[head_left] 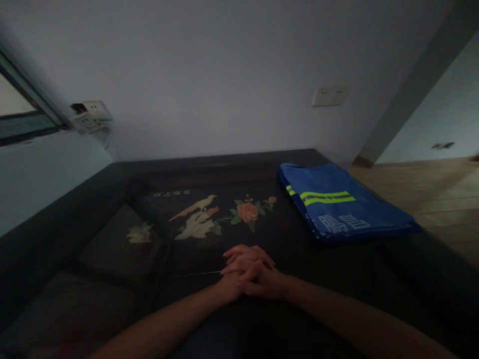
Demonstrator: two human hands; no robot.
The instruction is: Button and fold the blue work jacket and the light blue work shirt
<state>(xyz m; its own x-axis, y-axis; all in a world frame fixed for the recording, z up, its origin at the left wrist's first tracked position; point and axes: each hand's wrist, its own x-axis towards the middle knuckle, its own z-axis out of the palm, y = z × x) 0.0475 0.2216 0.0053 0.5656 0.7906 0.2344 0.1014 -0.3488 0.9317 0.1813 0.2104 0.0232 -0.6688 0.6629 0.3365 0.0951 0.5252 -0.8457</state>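
My left hand (pixel 230 286) and my right hand (pixel 268 280) are clasped together, with their fingers interlaced and closed. Nothing else shows between them. Both rest at the near middle of a dark, glossy tabletop (pixel 292 269) decorated with a bird, pale rocks and a pink flower. To the right of my hands, and apart from them, lies a folded blue cloth (pixel 325 182) that looks like workwear. It has a yellow-green and grey reflective stripe and white lettering along its near part.
A pale wall (pixel 209 89) stands behind the table, with a double socket (pixel 330 96) at the right. Further sockets (pixel 90 122) sit in the left corner by a window frame (pixel 30 124). Wood-look floor (pixel 441 194) shows beyond the table's right edge. The light is dim.
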